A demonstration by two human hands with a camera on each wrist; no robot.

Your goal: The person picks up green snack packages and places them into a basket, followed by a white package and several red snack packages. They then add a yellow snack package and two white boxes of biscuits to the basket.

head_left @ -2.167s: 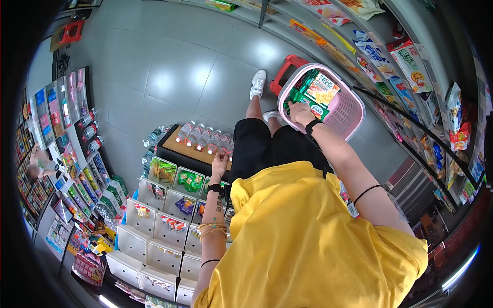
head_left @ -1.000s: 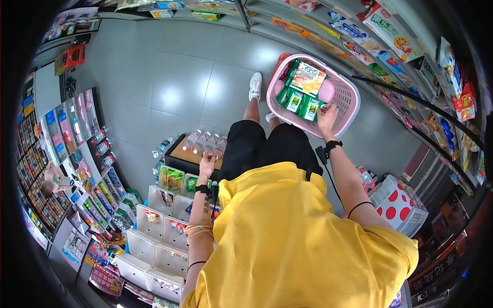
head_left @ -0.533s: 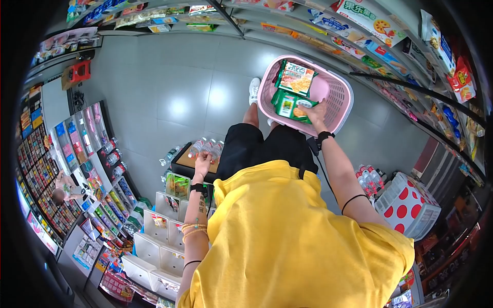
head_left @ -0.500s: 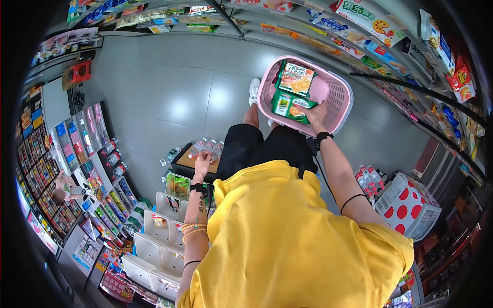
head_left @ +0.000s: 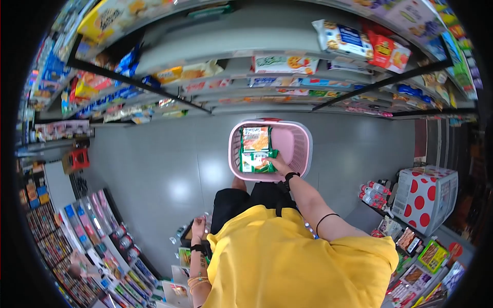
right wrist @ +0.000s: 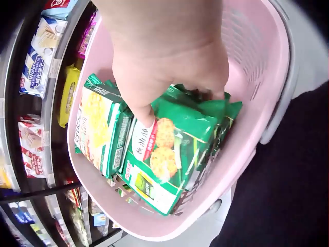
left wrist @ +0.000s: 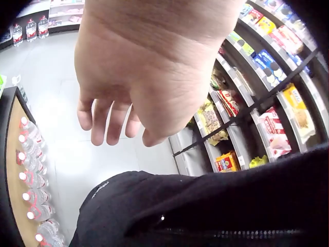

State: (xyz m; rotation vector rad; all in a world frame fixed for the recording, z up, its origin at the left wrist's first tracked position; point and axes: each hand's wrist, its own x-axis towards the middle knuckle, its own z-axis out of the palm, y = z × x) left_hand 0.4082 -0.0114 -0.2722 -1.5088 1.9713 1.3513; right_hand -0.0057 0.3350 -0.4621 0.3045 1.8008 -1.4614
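Observation:
A pink plastic basket (head_left: 285, 142) stands in front of the person's legs. My right hand (head_left: 279, 164) reaches into it and grips the top end of a green biscuit packet (right wrist: 159, 149), thumb on the printed front and fingers round the far side. This packet lies on other green packets at the basket's left end. Beside it lies a white, green and orange biscuit packet (right wrist: 95, 121). My left hand (left wrist: 144, 77) hangs down over the floor by the thigh, fingers loosely bent, holding nothing. In the head view the left hand is near the bottle stand.
Snack shelves (head_left: 231, 49) run along the far side, just beyond the basket. A row of water bottles (left wrist: 33, 180) stands on a low wooden-topped stand at the left. A polka-dot box (head_left: 423, 197) and more bottles (head_left: 375, 194) are at the right. A red stool (head_left: 78, 159) sits far left.
The head view has swung round to face the shelves, with the basket now ahead of the body. The right hand has drawn green packets together at the basket's left end. The left hand stays unloaded.

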